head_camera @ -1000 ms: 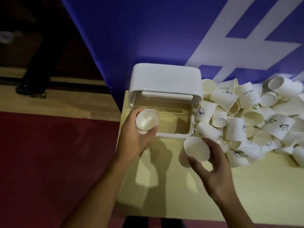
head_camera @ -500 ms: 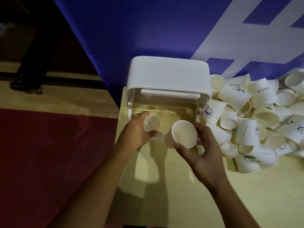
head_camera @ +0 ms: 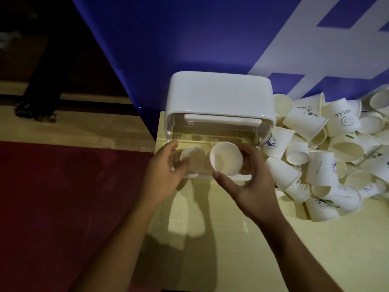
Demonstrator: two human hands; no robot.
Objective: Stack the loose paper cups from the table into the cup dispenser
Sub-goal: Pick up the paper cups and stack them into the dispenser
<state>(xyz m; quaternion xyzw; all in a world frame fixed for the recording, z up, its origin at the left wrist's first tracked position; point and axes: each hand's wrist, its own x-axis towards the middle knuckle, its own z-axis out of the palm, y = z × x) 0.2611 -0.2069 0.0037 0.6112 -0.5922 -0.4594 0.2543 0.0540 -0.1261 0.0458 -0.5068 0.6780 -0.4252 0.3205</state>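
A white cup dispenser (head_camera: 219, 91) with a clear front stands at the table's far left edge. My left hand (head_camera: 162, 178) grips a paper cup (head_camera: 192, 158) at the dispenser's left side, its mouth toward me. My right hand (head_camera: 250, 186) holds a second paper cup (head_camera: 226, 160) beside it, at the middle of the clear front, mouth also toward me. A heap of loose paper cups (head_camera: 328, 157), some printed with faces and logos, lies to the dispenser's right.
The pale wooden table (head_camera: 273, 249) ends just left of the dispenser; beyond it are a red floor (head_camera: 63, 207) and a wood strip. A blue and white wall banner (head_camera: 210, 34) rises directly behind the dispenser and cups.
My right hand has carried its cup forward and left to the dispenser's clear front, beside the left hand's cup. My left hand has pushed its cup slightly deeper in.
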